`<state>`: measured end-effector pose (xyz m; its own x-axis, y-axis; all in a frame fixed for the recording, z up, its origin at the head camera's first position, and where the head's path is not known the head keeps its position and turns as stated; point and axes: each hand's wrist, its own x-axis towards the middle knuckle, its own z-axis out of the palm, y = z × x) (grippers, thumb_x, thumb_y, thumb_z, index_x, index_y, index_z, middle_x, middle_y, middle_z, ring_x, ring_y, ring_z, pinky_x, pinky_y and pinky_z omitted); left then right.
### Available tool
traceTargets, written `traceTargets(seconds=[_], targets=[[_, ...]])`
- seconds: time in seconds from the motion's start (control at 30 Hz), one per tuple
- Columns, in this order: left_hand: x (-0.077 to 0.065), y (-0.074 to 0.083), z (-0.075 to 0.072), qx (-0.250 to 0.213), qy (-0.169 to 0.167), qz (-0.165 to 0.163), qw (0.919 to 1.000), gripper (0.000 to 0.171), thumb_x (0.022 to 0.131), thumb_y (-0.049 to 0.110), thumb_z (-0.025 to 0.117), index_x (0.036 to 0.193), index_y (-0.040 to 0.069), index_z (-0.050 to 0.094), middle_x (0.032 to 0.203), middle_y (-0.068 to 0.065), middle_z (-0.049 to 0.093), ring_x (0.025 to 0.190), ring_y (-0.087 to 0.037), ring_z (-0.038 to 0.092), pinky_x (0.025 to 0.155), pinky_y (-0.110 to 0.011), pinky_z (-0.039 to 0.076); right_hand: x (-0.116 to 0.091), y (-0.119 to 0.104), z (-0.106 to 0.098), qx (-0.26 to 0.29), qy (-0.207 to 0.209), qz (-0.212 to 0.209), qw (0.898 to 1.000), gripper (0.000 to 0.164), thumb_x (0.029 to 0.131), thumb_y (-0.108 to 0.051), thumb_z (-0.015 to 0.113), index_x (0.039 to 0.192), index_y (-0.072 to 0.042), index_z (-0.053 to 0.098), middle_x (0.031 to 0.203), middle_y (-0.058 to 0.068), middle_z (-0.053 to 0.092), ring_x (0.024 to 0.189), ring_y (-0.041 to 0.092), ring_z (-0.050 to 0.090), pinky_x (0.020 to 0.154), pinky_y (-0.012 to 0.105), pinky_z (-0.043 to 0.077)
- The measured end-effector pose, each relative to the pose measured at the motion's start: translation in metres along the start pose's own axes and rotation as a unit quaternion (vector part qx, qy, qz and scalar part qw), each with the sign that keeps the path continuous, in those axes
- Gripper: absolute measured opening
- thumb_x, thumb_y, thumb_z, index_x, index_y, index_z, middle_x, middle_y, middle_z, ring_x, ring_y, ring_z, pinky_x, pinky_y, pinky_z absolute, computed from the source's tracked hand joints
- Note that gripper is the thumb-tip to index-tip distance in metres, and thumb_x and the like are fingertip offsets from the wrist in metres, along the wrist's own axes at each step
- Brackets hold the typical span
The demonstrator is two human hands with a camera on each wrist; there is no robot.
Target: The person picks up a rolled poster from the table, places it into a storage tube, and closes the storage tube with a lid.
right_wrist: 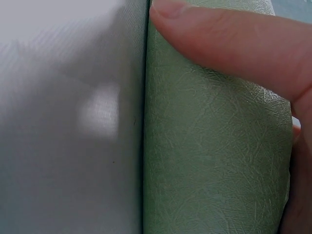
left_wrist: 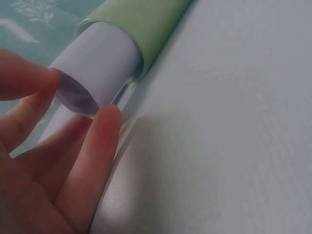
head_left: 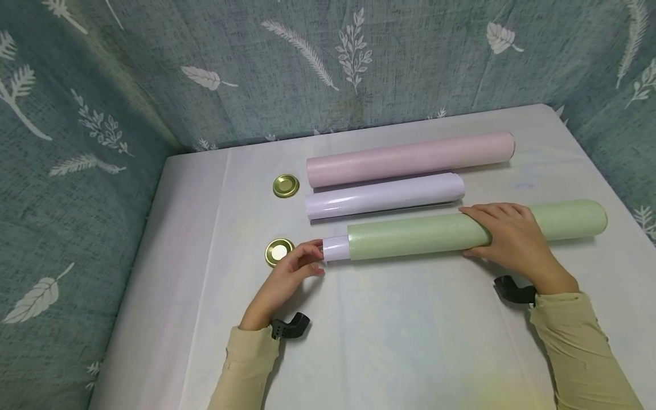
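Observation:
A long green textured roll [head_left: 410, 236] lies across the table, its left end open. From that end sticks out a short length of a narrower lavender roll [head_left: 336, 249], hollow at its tip. My left hand [head_left: 287, 279] holds this tip, thumb and finger at opposite sides of its rim [left_wrist: 78, 85]. Farther right, my right hand [head_left: 515, 242] grips the green roll from above, thumb on the near side and fingers over the top. In the right wrist view the thumb [right_wrist: 234, 44] lies across the creased green surface [right_wrist: 214, 146].
Behind the green roll lie a second lavender roll [head_left: 384, 195] and a longer pink roll [head_left: 410, 159], roughly parallel to it. Two gold jar lids [head_left: 285, 185] rest to the left, one beside my left hand. Leaf-patterned cloth [head_left: 307, 68] hangs behind the white table [head_left: 410, 341].

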<state>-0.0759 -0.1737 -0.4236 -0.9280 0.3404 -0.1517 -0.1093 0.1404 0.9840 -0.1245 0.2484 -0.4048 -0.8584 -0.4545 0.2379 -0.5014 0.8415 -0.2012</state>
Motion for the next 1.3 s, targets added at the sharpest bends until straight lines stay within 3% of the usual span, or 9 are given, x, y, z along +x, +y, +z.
traceTargets(seconds=[0.17, 0.53, 0.83, 1.3], targets=[[-0.001, 0.001, 0.001, -0.015, -0.007, 0.004, 0.9999, 0.017, 0.089, 0.005, 0.052, 0.105, -0.002, 0.051, 0.134, -0.001, 0.038, 0.102, -0.027, 0.052, 0.085, -0.034, 0.045, 0.001, -0.003, 0.0, 0.001, 0.004, -0.009, 1.0, 0.085, 0.052, -0.041, 0.082, 0.126, -0.016, 0.049, 0.117, 0.01, 0.054, 0.108, 0.031, 0.043, 0.09, 0.05, 0.025], [-0.002, 0.003, 0.002, 0.001, -0.02, -0.002, 0.9998, 0.019, 0.089, 0.007, 0.053, 0.107, -0.001, 0.052, 0.136, 0.002, 0.037, 0.099, -0.026, 0.053, 0.088, -0.031, 0.042, 0.001, -0.006, 0.0, 0.0, 0.003, -0.006, 1.0, 0.085, 0.052, -0.041, 0.082, 0.125, -0.015, 0.05, 0.117, 0.011, 0.054, 0.108, 0.031, 0.043, 0.089, 0.05, 0.025], [-0.007, 0.022, 0.007, -0.003, -0.046, 0.023, 0.9987, 0.021, 0.09, 0.0, 0.049, 0.11, -0.005, 0.051, 0.136, -0.005, 0.036, 0.104, -0.037, 0.05, 0.09, -0.034, 0.04, 0.002, -0.007, 0.001, 0.0, 0.004, -0.006, 1.0, 0.085, 0.051, -0.041, 0.081, 0.125, -0.015, 0.049, 0.117, 0.011, 0.054, 0.107, 0.031, 0.043, 0.088, 0.049, 0.026], [-0.007, 0.026, 0.01, 0.019, -0.046, 0.018, 0.9986, 0.024, 0.091, 0.009, 0.051, 0.113, 0.001, 0.052, 0.134, -0.001, 0.037, 0.104, -0.034, 0.051, 0.09, -0.034, 0.04, 0.003, -0.007, 0.002, -0.001, 0.003, -0.011, 1.0, 0.085, 0.052, -0.042, 0.081, 0.126, -0.016, 0.049, 0.117, 0.01, 0.054, 0.108, 0.031, 0.043, 0.089, 0.049, 0.025]])
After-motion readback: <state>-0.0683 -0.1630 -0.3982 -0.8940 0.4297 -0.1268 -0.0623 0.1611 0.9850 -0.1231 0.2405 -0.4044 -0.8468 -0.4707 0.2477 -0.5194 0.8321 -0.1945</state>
